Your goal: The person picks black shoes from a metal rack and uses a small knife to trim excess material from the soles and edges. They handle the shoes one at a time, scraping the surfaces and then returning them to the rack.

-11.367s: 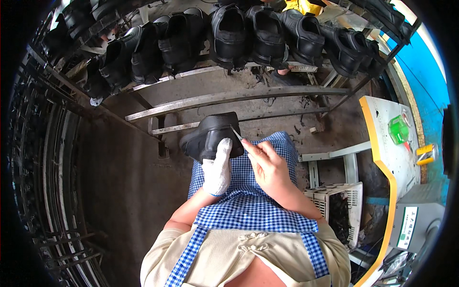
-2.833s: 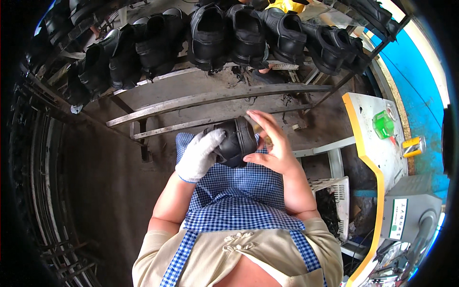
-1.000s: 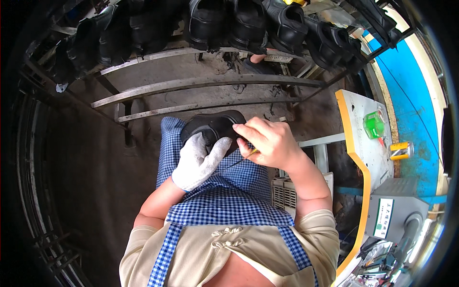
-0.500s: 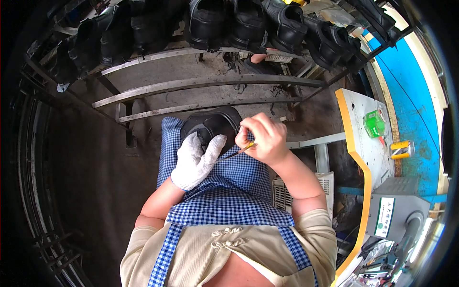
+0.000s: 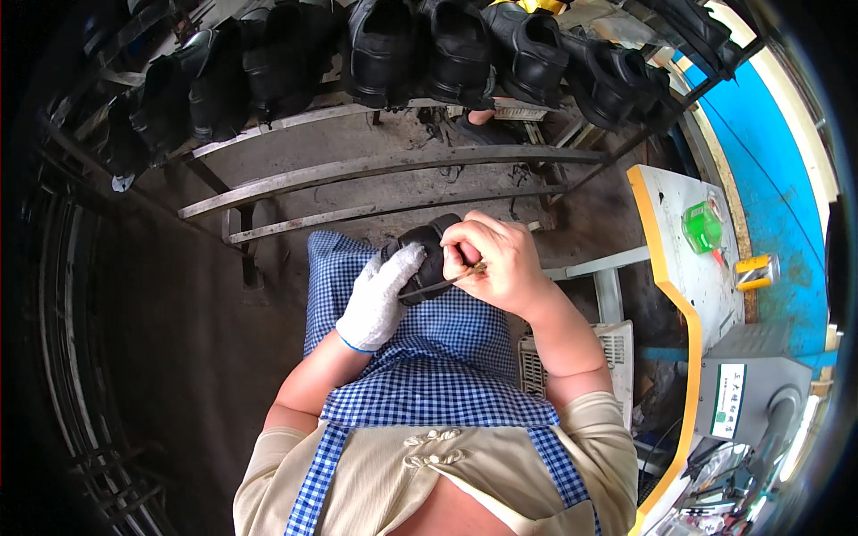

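My left hand (image 5: 375,304), in a white knit glove, grips a black shoe (image 5: 433,261) above my lap, its thumb and fingers spread over the near side. Close against the shoe's right side is my bare right hand (image 5: 496,263), its fingers curled around a thin tool (image 5: 438,287) with a yellowish-brown handle. The tool's dark, slender part points left across the shoe's near edge, towards the glove. Its exact kind does not show. Both hands hide much of the shoe.
Several black shoes (image 5: 380,54) stand on a metal rack (image 5: 393,161) ahead. Beyond it shows another person's foot (image 5: 487,132). On my right are a yellow-edged white bench (image 5: 666,241), a green container (image 5: 702,228), a yellow can (image 5: 756,272), a grey machine (image 5: 751,384) and a pale plastic crate (image 5: 617,344).
The shoe has been turned and tilted in my left hand, so less of its upper shows. My gloved hand has shifted up and right; my right hand keeps its hold on the tool.
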The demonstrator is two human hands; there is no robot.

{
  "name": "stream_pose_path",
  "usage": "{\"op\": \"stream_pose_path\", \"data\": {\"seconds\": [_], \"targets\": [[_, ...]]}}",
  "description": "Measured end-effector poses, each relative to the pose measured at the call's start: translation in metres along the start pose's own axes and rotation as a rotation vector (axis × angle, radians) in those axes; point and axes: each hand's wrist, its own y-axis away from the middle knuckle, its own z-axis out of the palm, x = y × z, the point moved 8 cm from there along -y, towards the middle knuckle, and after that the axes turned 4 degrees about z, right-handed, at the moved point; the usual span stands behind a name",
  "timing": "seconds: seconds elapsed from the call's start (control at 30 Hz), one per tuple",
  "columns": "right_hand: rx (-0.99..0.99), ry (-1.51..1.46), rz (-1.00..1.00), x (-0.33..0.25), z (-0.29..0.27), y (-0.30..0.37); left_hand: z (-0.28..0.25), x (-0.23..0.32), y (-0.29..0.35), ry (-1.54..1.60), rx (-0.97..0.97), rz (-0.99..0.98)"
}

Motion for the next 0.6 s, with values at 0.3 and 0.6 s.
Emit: {"op": "stream_pose_path", "data": {"seconds": [0.3,0.6], "targets": [[-0.457,-0.263,0.294,0.034,0.026,0.026,-0.024,0.012,0.014,-0.452,0.216,0.194],[-0.025,-0.769,0.540,0.073,0.046,0.049,-0.008,0.039,0.006,0.206,0.088,0.250]]}}
